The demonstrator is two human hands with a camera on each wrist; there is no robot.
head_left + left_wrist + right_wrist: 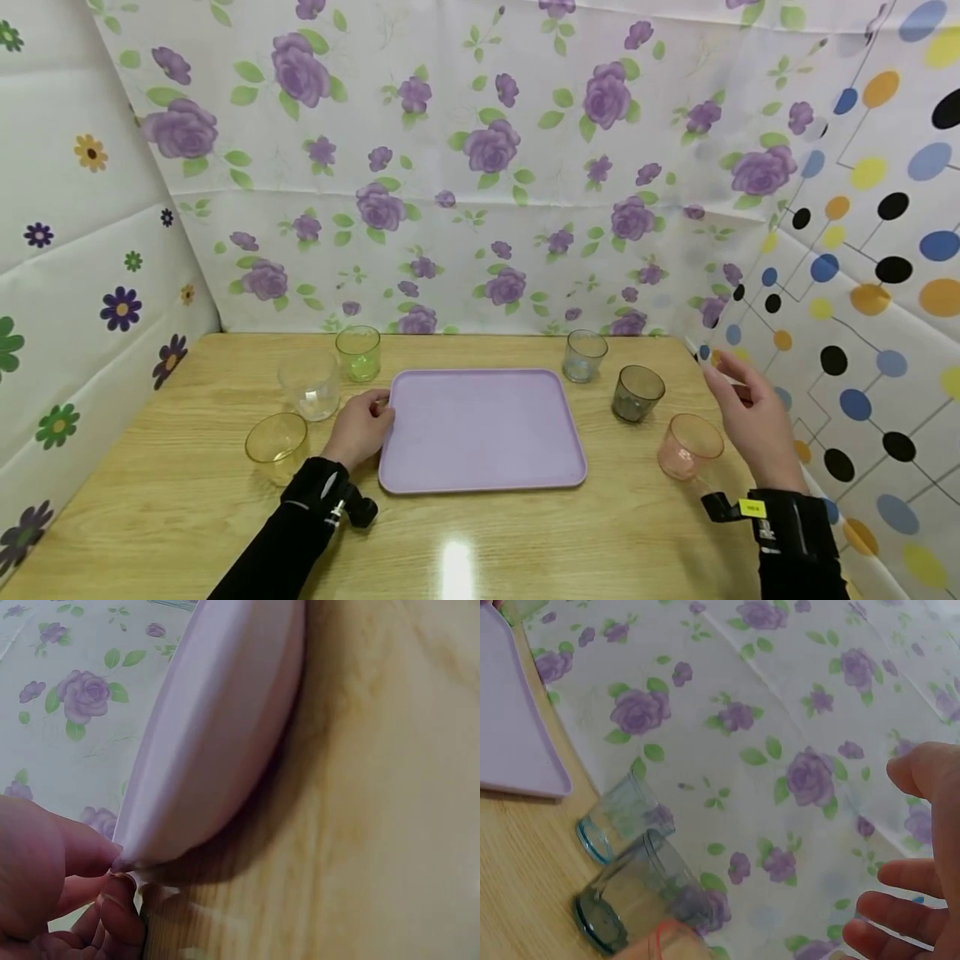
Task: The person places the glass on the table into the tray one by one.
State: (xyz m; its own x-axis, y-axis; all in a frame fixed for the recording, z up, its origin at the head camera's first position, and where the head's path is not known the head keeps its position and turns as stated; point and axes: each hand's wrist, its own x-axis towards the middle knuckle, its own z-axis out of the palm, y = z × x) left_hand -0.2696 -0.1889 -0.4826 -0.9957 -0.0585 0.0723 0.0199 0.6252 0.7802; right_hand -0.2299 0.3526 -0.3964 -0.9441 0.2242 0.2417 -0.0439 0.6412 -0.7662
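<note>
Cloth on three sides: purple roses behind (491, 208), coloured dots right (888, 275), scattered small flowers left (82, 250). Pale wood-grain table (570, 537) below, one glare patch (456, 571) on the near side. Lilac tray (480, 429) lies mid-table, glasses to either side. Left hand (363, 429) at its left edge; right hand (757, 425) in the air, nearest the pink glass (681, 461).

Left row: yellow glass (277, 471), clear glass (318, 404), green glass (360, 367). Right row, besides pink: grey glass (633, 404), pale blue glass (583, 367).

Smallest matter, the grip. Left fingers (120, 907) pinch the tray rim; right fingers (900, 915) spread loosely, nothing in them that I see. Judgement: a one-edge pinch should steady the tray lying flat, but a lift would want both sides. Lower the right hand carefully; pink could be knocked. Glasses look smooth: grip firmly, low on the walls.
</note>
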